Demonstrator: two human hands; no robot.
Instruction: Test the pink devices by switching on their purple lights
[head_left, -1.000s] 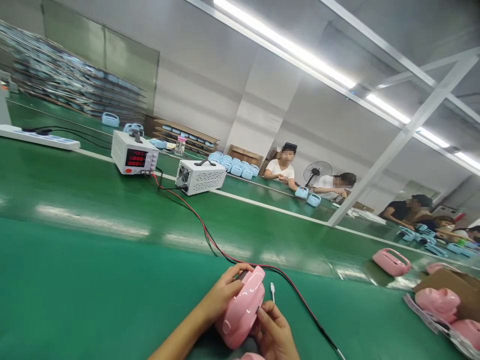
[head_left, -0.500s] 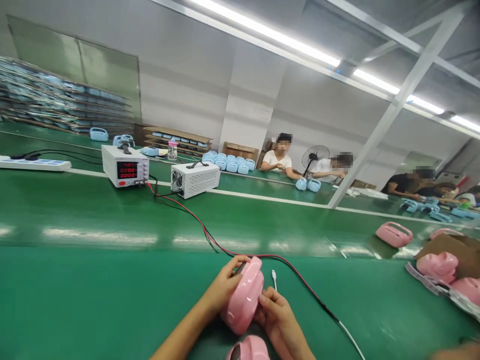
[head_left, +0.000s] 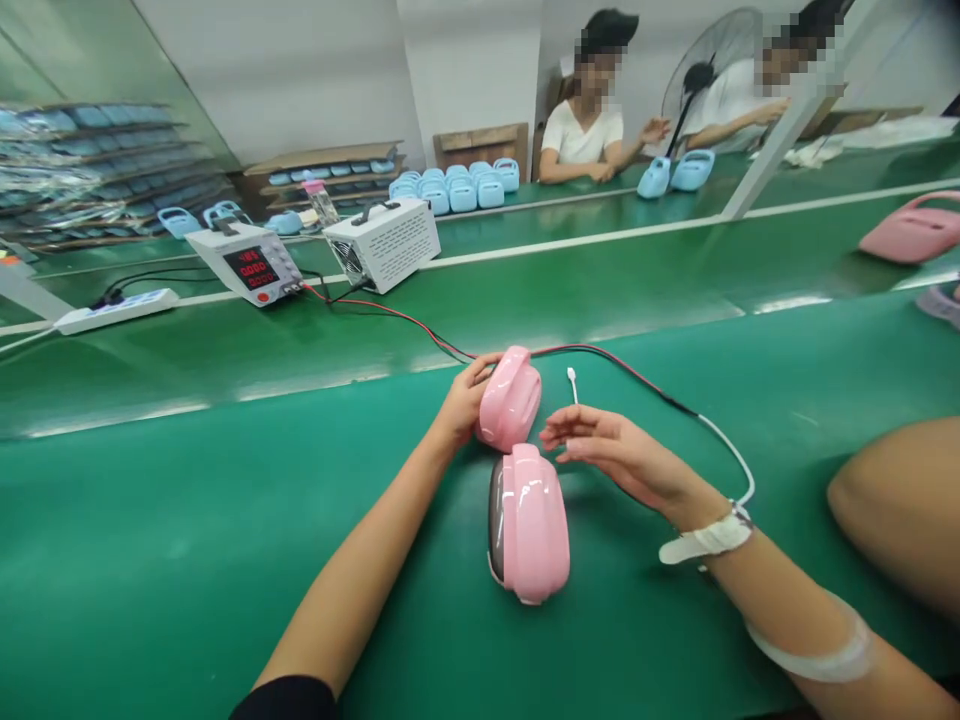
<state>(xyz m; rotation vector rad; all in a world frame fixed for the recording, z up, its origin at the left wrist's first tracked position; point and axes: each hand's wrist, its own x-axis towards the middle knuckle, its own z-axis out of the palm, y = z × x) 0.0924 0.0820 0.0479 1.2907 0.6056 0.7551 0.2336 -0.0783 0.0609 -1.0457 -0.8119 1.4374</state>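
My left hand [head_left: 463,405] is closed round the dark-fronted side of a glossy pink plastic device with a handle [head_left: 511,400], which rests on the green mat. To the right of it, my right hand [head_left: 592,440] has its fingers stretched out and holds nothing. A second pink device with a dark front [head_left: 531,530] stands closer to me, just below the first. Beyond my right fingertips lies a white cable plug [head_left: 572,380]. The hidden side of the held device cannot be made out.
A red and black cable [head_left: 420,322] runs from a power supply with red digits [head_left: 253,268] to a white lead at right. Beside it stands a white vented box [head_left: 390,243]. A pink device [head_left: 911,232] sits far right. Co-workers sit behind blue devices [head_left: 459,188]. Someone's bare limb [head_left: 907,510] juts in.
My right hand has come away from the pink device to the right and its fingers have straightened. My left hand stays on the device. The view has dipped and turned.
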